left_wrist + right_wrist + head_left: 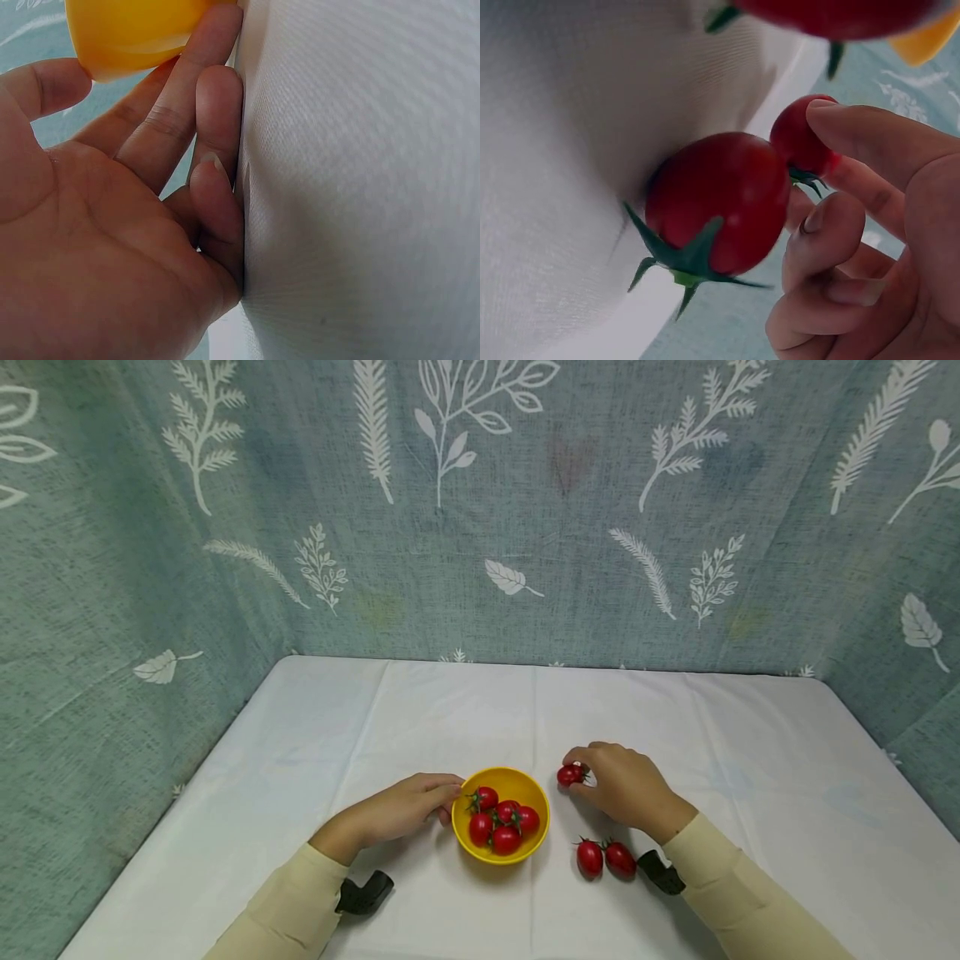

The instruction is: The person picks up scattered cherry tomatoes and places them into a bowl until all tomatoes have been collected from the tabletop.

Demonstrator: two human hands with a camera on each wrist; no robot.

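Note:
My left hand (pixel 408 806) holds the side of a yellow bowl (pixel 543 810), thumb at the rim and fingers along its outer wall. In the left wrist view the bowl (pixel 131 34) shows at the top, with the ring and little fingers curled beside the cloth. Several red cherry tomatoes (pixel 506 839) with green stems lie inside. To the bowl's right, my right hand (pixel 626 783) pinches a cherry tomato (pixel 795 135) between thumb and fingers, low over the table. Nearer the body lie two more cherry tomatoes, one (pixel 589 859) beside the other (pixel 620 860).
A white cloth (pixel 420 710) covers the table. Grey-green curtains (pixel 480 585) with white leaf prints stand behind it and at both sides. Black wrist mounts, one on the left sleeve (pixel 365 893) and one on the right (pixel 660 872), stick out near the cloth.

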